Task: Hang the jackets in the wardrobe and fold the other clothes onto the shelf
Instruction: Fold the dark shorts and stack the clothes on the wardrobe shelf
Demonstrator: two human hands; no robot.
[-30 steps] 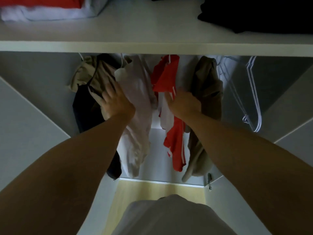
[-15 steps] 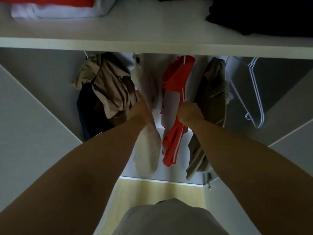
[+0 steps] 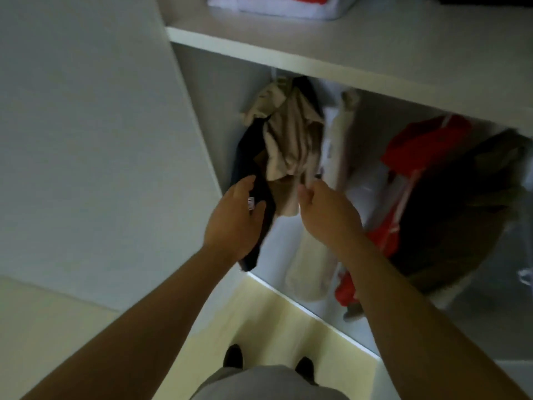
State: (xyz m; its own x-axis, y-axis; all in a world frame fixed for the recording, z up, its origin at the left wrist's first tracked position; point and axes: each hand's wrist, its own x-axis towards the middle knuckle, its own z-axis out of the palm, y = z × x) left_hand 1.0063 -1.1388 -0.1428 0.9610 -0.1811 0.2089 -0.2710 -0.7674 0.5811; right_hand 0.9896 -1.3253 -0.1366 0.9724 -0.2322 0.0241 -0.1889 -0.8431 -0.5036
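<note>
Dark jacket (image 3: 251,157) hangs gripped in left hand (image 3: 233,220); right hand (image 3: 326,217), fingers curled, beside beige jacket (image 3: 291,140), grasp unclear.

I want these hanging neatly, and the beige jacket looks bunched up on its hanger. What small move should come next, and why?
Probably pull the lower edge of the beige jacket gently downward with the right hand to smooth it. The jacket hangs crumpled high up, overlapping the dark garment that the left hand holds, and the right hand's fingers seem to pinch its hem.
</note>
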